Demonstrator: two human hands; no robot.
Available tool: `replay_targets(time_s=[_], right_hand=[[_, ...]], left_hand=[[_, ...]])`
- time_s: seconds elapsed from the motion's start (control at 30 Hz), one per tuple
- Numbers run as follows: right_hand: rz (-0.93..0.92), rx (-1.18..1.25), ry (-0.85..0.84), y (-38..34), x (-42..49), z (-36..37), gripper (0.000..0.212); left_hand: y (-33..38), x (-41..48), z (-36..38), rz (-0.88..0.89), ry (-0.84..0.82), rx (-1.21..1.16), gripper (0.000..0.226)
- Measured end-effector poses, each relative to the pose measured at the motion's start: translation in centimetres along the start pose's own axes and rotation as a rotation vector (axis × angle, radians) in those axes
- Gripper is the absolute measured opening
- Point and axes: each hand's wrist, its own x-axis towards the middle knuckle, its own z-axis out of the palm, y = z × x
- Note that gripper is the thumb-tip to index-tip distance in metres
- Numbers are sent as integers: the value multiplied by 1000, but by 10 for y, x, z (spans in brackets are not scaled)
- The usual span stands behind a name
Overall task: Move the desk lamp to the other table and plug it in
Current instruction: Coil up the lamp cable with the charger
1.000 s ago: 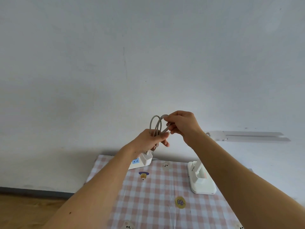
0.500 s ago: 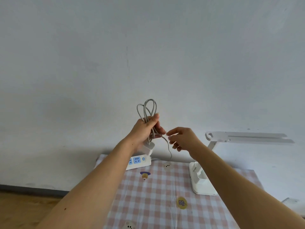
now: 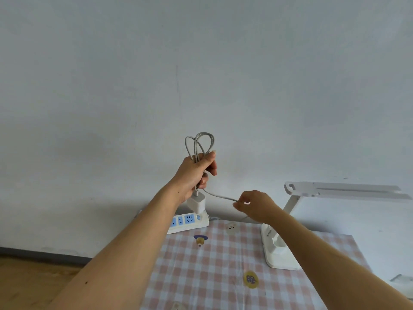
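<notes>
A white desk lamp [image 3: 283,251] stands on the checked tablecloth [image 3: 219,269] at the right, its flat head [image 3: 348,190] reaching right. My left hand [image 3: 196,171] is raised above the table and grips the grey cable's coiled loops [image 3: 199,144]. The white plug adapter [image 3: 196,203] hangs just below that fist. A loose strand of cable [image 3: 221,196] runs from the coil down to my right hand [image 3: 254,205], which pinches it between thumb and fingers. A white power strip [image 3: 188,221] with blue sockets lies at the table's far edge, under the adapter.
A plain white wall [image 3: 201,74] rises right behind the table. Wooden floor [image 3: 33,285] shows at the lower left, beyond the table's left edge. Small cartoon prints [image 3: 250,279] dot the cloth.
My left hand has lifted the coil higher. My right hand left the coil, dropped to the right and drew out a strand of cable. The view tilted so the lamp head shows fully.
</notes>
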Motion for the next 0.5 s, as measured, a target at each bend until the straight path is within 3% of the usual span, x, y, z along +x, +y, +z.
replay_targets(time_s=[0.13, 0.27, 0.5], right_hand=[[31, 121, 172, 0, 2, -16, 31], [71, 418, 290, -10, 1, -37, 23], [67, 797, 374, -35, -5, -57, 10]], left_hand=[[-7, 1, 3, 10, -5, 202, 25], [-15, 4, 9, -6, 18, 334, 21], [-24, 8, 22, -59, -15, 338, 24]])
